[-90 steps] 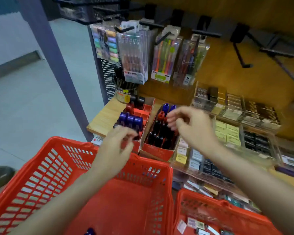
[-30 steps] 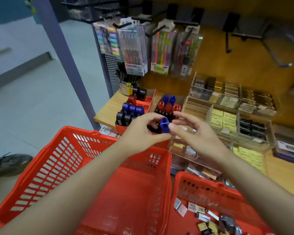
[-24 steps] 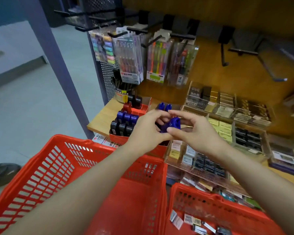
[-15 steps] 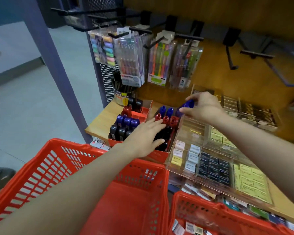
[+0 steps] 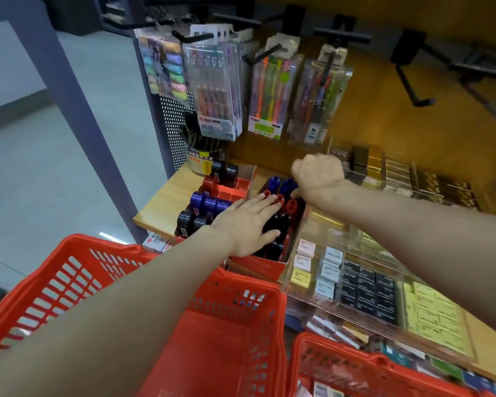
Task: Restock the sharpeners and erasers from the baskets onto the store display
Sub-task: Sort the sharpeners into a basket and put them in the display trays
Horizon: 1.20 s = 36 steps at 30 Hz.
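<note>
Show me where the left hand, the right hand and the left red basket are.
left hand point(image 5: 245, 224), head view, back of the hand.
right hand point(image 5: 318, 174), head view, back of the hand.
left red basket point(image 5: 69, 277), head view, slotted wall.

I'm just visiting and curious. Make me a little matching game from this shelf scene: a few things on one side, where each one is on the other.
Things:
1. left hand
2. right hand
3. pen packs
4. yellow erasers

Places:
A. hanging on black hooks above the shelf
B. in the clear tray, toward its right side
C. lying flat over the front of the sharpener box
D. at the back of the sharpener box, by the blue sharpeners

Pairs: 1-C, 2-D, 3-A, 4-B
</note>
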Each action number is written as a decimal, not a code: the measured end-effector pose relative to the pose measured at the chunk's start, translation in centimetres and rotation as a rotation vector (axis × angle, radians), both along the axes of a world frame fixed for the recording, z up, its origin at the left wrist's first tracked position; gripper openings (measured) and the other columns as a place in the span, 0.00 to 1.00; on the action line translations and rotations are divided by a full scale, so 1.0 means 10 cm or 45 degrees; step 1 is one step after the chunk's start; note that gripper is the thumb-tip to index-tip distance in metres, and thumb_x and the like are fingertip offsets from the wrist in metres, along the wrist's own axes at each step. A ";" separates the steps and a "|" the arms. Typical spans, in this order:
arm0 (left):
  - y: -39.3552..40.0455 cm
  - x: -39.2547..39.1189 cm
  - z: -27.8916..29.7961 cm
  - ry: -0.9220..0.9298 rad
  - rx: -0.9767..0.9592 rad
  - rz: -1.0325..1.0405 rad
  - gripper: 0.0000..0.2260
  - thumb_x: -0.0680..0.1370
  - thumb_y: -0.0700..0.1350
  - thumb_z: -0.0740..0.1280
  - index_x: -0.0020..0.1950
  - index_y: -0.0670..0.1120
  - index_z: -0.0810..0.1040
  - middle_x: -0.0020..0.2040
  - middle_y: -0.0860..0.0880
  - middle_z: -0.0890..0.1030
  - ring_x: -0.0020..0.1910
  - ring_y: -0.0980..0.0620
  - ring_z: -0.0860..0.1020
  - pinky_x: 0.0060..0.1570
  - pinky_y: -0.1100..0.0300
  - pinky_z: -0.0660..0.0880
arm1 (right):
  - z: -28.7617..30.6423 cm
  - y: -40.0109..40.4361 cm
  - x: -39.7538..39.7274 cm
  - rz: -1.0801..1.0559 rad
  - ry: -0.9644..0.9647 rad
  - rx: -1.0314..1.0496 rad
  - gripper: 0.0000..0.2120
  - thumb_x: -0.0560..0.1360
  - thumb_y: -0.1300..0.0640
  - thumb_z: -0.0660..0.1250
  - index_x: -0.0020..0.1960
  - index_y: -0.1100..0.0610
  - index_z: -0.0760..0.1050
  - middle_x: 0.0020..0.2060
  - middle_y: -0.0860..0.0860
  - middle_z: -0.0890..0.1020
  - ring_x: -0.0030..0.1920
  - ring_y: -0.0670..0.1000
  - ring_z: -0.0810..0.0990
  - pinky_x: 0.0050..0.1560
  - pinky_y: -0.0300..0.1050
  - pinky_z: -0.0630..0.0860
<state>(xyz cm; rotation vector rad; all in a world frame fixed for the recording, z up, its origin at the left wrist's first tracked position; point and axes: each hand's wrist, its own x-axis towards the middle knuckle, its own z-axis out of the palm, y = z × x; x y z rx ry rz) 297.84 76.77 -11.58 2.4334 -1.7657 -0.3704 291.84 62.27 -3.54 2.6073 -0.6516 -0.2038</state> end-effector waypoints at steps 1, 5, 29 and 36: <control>0.00 0.00 0.00 0.006 -0.001 0.003 0.29 0.82 0.59 0.52 0.80 0.52 0.47 0.80 0.54 0.46 0.78 0.55 0.43 0.77 0.50 0.46 | -0.06 0.00 0.02 0.017 0.035 -0.040 0.18 0.75 0.45 0.69 0.60 0.55 0.74 0.55 0.54 0.81 0.58 0.56 0.78 0.53 0.49 0.70; -0.01 0.01 0.00 0.031 0.006 0.005 0.29 0.82 0.59 0.52 0.80 0.52 0.47 0.80 0.54 0.46 0.78 0.56 0.43 0.77 0.50 0.45 | -0.21 0.00 0.01 0.013 0.142 -0.113 0.12 0.78 0.48 0.64 0.59 0.51 0.75 0.55 0.52 0.82 0.62 0.55 0.74 0.68 0.55 0.59; -0.02 0.03 0.00 0.083 -0.005 0.026 0.32 0.81 0.60 0.55 0.80 0.51 0.47 0.80 0.51 0.49 0.78 0.57 0.44 0.77 0.49 0.45 | -0.57 0.27 -0.20 -0.369 -0.207 0.627 0.42 0.75 0.31 0.35 0.67 0.55 0.73 0.73 0.50 0.66 0.76 0.51 0.55 0.69 0.73 0.45; 0.15 -0.15 0.18 -0.062 0.044 0.023 0.32 0.81 0.63 0.48 0.80 0.50 0.43 0.80 0.52 0.45 0.78 0.56 0.42 0.76 0.45 0.40 | -0.43 0.28 -0.33 -0.340 -0.217 0.733 0.43 0.73 0.29 0.31 0.78 0.52 0.56 0.78 0.47 0.56 0.78 0.49 0.49 0.69 0.72 0.34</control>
